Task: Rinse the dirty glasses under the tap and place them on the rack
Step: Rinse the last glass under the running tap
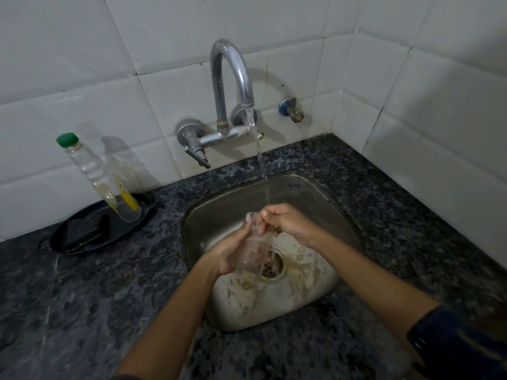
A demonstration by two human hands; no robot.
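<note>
Single view only — head-worn, wide-angle, so nothing is shared with a second camera. It looks forward and steeply down from above the sink (pixel 323 193), facing the tiled wall corner and the tap (pixel 233 75). Close range: both forearms enter from the bottom edge, hands meeting near frame centre. Counter (pixel 82 297) edges and tile lines bow outward — lens distortion.

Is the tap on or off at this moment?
On: a stream of water falls from the tap spout into the sink.
</note>
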